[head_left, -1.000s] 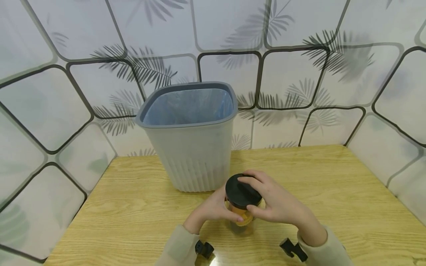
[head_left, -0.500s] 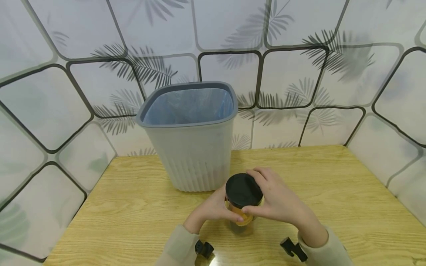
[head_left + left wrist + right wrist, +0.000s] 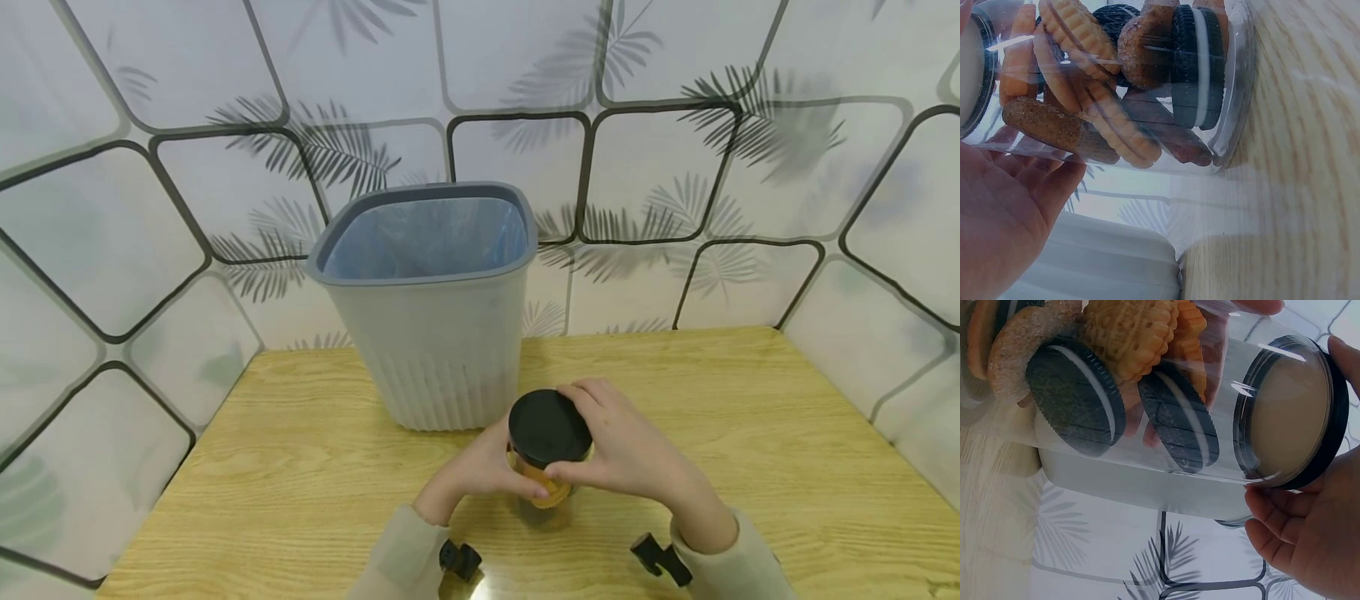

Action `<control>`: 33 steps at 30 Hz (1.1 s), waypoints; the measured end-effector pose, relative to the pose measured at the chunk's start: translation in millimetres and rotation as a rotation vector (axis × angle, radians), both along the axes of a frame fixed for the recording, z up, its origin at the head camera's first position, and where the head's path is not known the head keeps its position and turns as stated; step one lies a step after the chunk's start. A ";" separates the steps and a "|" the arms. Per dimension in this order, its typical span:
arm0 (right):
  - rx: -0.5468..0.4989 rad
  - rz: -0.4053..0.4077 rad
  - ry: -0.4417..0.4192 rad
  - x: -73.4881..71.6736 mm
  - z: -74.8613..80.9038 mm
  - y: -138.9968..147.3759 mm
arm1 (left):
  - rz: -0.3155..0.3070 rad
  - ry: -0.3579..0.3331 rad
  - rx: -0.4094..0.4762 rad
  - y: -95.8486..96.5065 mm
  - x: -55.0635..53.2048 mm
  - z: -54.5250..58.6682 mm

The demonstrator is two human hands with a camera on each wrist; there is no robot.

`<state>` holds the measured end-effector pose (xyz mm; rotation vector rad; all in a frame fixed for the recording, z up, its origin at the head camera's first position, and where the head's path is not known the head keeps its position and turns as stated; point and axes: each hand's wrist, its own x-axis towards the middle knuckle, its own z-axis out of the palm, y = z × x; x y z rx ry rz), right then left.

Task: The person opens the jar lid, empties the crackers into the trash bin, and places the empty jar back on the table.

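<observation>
A clear jar with a black lid stands upright on the table, in front of a bin. Sandwich cookies and other biscuits show through its wall in both wrist views. My left hand grips the jar's body from the left, thumb across the near side. On the other side, my right hand holds the lid's rim between thumb and fingers. The lid sits on the jar's mouth. The left hand's far fingers are hidden behind the jar in the head view.
Right behind the jar stands a tall pale bin with a grey rim and a bluish liner. The wooden table reaches back to leaf-patterned fabric walls. Small black clips sit at the wrists.
My right hand has drawn back from over the lid's top to its right edge, uncovering the black surface. The left hand and the jar stay in place.
</observation>
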<state>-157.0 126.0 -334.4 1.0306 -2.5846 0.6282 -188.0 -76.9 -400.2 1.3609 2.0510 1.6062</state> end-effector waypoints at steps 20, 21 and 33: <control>-0.031 0.111 -0.090 -3.2 2.4 6.7 | -0.014 0.019 0.021 -0.7 12.6 25.4; -0.032 0.116 -0.091 -3.5 2.4 6.9 | -0.018 0.023 0.024 -0.7 12.2 25.0; 0.000 0.062 -0.080 0.0 6.2 6.9 | -0.013 0.055 0.015 -0.6 12.1 26.9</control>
